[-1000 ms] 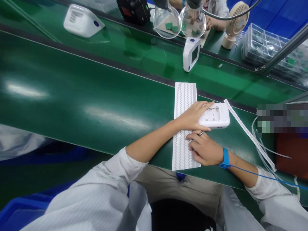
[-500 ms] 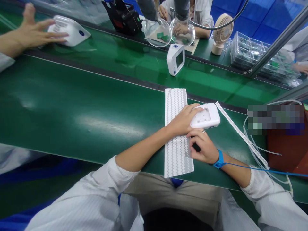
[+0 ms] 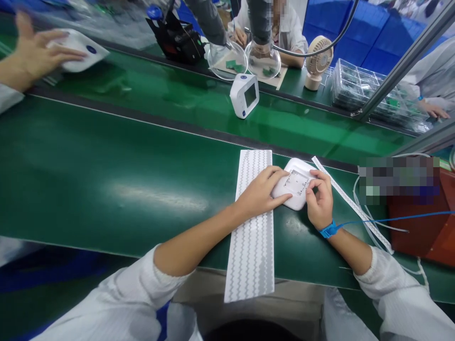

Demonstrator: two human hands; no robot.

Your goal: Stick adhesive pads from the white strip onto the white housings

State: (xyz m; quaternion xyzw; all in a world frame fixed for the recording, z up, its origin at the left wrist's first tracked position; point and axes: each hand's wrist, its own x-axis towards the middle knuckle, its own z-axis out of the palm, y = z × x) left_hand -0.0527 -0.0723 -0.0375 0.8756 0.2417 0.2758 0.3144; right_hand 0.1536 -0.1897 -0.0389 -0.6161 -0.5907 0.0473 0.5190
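Note:
A white rounded plastic device [image 3: 297, 183] with a recessed compartment facing up lies on the green bench. My left hand [image 3: 261, 190] grips its left side, fingers on the far edge and thumb on the near one. Over the right part of the recess, my right hand [image 3: 321, 201] has thumb and forefinger pinched together; whatever is between them is too small to make out. Beneath my left forearm is a white label sheet [image 3: 253, 255] with rows of grey zigzag marks. A blue strap [image 3: 329, 229] circles my right wrist.
A narrow zigzag strip [image 3: 350, 201] and pale cables lie beside a red-brown box [image 3: 414, 222]. Across the green belt stand a white device with a screen [image 3: 244, 96], a small fan [image 3: 319, 61] and clear trays [image 3: 373, 90]. Another person's hand [image 3: 39, 52] touches a white device [image 3: 80, 51] at upper left.
The white device has been turned and now sits closer to me. My right hand has moved from beside it up over its recess. The label sheet has swung slightly.

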